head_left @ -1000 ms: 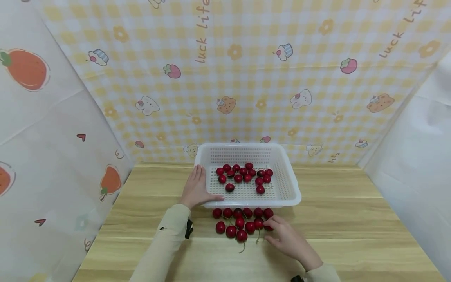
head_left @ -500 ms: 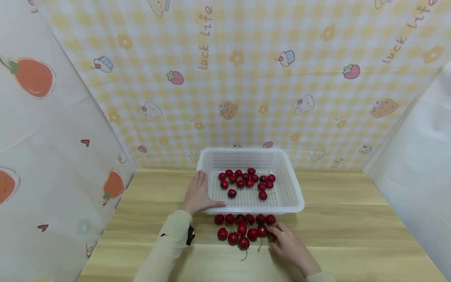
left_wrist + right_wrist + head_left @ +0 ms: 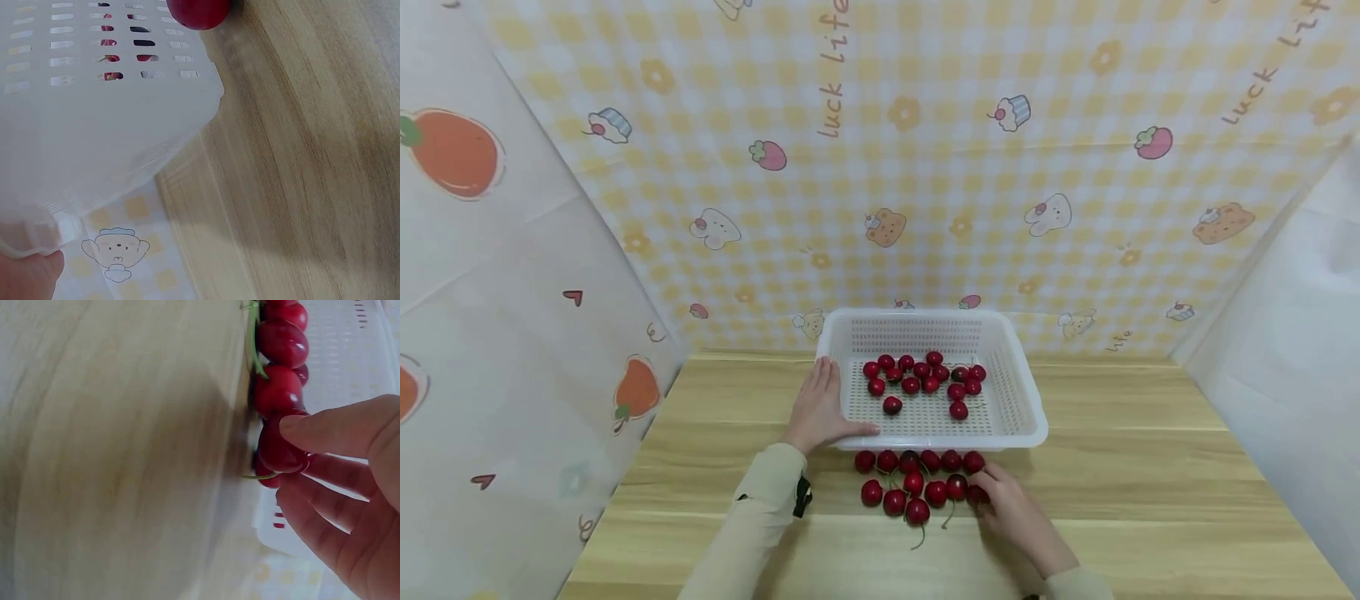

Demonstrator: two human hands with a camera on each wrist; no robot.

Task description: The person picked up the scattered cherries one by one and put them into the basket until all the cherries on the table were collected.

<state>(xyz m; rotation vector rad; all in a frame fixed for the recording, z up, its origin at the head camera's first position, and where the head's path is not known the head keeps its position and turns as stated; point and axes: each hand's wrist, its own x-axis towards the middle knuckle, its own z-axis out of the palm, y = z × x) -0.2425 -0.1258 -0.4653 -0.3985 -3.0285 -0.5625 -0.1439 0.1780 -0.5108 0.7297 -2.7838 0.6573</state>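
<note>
My right hand (image 3: 1011,508) pinches a dark red cherry (image 3: 284,445) at the right end of the front row, the thumb on its near side and the fingers behind it. More cherries (image 3: 917,512) lie on the table in two uneven rows, some with green stems. Beyond them stands a white perforated basket (image 3: 925,441) with several cherries (image 3: 892,405) spread over its floor. My left hand (image 3: 822,414) rests on the basket's front left corner, its straight fingers along the left rim and its thumb along the front rim.
The light wooden table (image 3: 1150,483) extends to both sides of the basket. A yellow checked cloth (image 3: 925,183) hangs close behind the basket, and white printed sheets (image 3: 535,275) hang at the sides.
My right hand's fingers have closed in on the end cherry, which sits against the row. My left hand stays on the basket corner. The head view has shifted slightly.
</note>
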